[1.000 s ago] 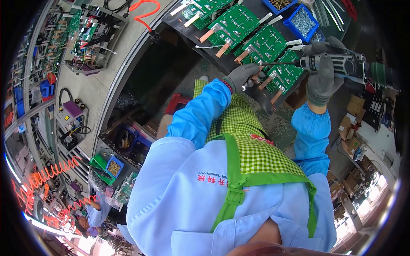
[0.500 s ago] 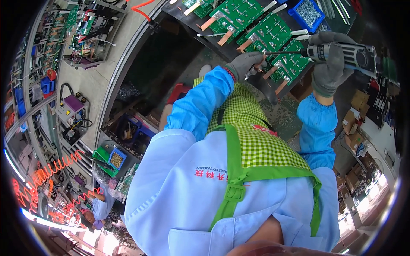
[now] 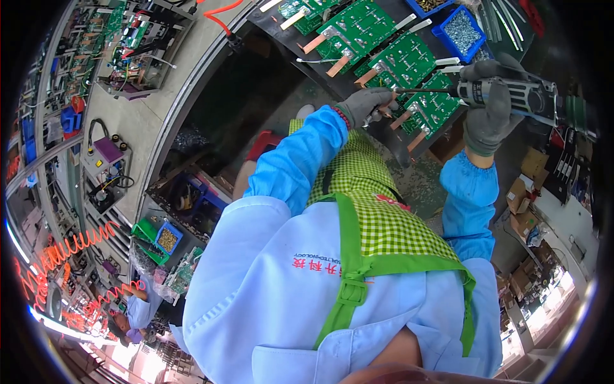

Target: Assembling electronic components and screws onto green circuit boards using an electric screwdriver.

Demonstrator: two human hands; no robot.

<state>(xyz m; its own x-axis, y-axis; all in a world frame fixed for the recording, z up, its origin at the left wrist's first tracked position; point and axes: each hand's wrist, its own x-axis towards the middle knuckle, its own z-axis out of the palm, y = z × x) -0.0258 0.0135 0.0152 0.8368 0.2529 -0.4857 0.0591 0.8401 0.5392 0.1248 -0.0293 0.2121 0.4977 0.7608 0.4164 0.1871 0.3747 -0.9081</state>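
My right hand (image 3: 491,127), in a grey glove, is wrapped round an electric screwdriver (image 3: 474,93) held nearly level. Its long thin bit (image 3: 425,90) points left, and the tip is beside my left fingers. My gloved left hand (image 3: 364,104) is closed at the tip, with small metal pieces showing at the fingers; their exact kind is too small to tell. Just under the bit lies a green circuit board (image 3: 440,102) with copper strips (image 3: 401,120) jutting toward me. Another green circuit board (image 3: 406,61) lies behind it, beyond the bit.
Farther back on the dark bench are more green boards (image 3: 361,29) and a blue bin of silvery screws (image 3: 462,33). Metal strips (image 3: 505,22) lie beyond that bin. At left, a grey worktop (image 3: 137,70) holds electronic assemblies. Cardboard boxes (image 3: 519,192) stand at right.
The boards and bins appear slightly lower and farther right in the view. My right hand and the screwdriver have shifted slightly left and down; my left hand stays by the bit tip.
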